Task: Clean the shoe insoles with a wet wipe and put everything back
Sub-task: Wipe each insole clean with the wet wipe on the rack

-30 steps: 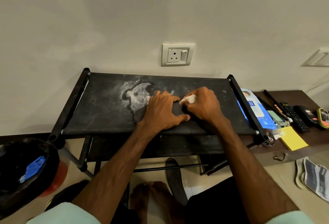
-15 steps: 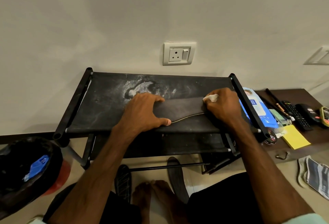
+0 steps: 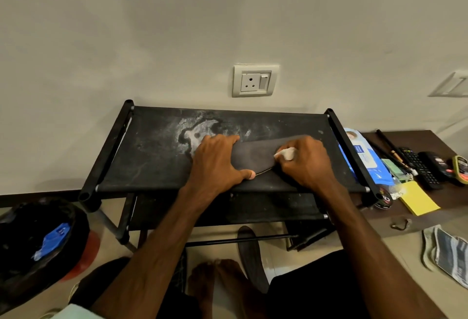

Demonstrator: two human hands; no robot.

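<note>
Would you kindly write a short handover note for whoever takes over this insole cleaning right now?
Left hand: pressed flat on one end of the dark insole, pinning it to the top of the black rack.
Right hand: fingers closed on a bunched wet wipe, rubbing the insole's other end.
Wipes pack lies just right of the rack; a second insole waits on the floor below; bin at left.
Done: wiping of this insole is under way.
Left: finish it, wipe the other insole, put everything back.
</note>
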